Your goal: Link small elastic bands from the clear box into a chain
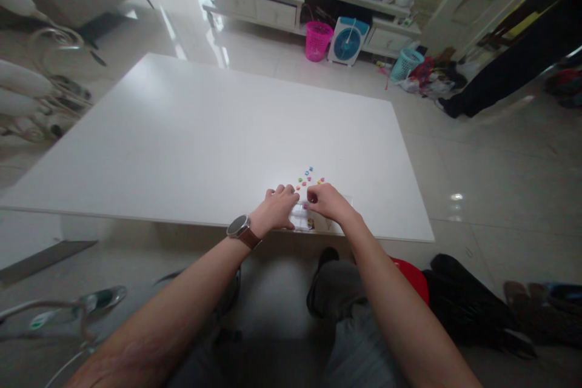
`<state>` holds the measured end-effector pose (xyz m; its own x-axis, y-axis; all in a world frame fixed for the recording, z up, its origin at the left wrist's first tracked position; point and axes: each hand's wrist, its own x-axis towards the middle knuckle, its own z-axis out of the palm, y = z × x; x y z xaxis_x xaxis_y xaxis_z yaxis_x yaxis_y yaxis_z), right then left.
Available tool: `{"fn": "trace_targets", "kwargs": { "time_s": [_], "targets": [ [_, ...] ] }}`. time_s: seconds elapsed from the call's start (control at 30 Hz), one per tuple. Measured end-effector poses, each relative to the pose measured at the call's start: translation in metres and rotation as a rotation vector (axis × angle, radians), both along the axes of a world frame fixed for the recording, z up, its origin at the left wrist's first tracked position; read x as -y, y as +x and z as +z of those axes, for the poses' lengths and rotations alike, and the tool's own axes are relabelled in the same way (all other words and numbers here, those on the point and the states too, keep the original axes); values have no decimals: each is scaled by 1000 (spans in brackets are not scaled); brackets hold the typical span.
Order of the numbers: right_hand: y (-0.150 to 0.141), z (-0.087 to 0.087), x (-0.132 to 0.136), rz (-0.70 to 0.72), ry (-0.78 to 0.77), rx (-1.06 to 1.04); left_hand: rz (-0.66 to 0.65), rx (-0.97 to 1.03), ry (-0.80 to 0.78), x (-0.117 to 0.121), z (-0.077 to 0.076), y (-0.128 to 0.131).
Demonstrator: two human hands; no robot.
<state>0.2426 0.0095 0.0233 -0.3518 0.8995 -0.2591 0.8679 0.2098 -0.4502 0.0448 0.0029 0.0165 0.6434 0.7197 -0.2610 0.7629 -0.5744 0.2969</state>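
Observation:
A small clear plastic box with compartments [300,221] lies at the table's near edge, with a pink piece and a few darker bits showing inside. My left hand [275,207] grips its left side, thumb at the near corner and fingers at the far one. Above the box's right part, my right hand [328,201] is closed in a pinch; whatever its fingertips hold is hidden. Just beyond both hands several small coloured pieces [304,183] are scattered on the table, in blue, green, pink, orange and yellow.
The white table [218,133] stretches away to the left and far side. Beyond it stand a pink basket [318,40], a blue fan [348,41] and a low cabinet [254,6]. A person's dark-clothed leg [500,66] is at the upper right.

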Motion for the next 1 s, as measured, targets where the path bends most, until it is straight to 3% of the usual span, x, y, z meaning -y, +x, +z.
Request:
{"fn": "trace_targets", "kwargs": {
  "time_s": [0.43,1.0],
  "targets": [
    [-4,8,1,111,0,186,-3,-4,2,2,3,0],
    [-15,2,9,7,17,348,14,-4,15,2,0,0]
  ]
}}
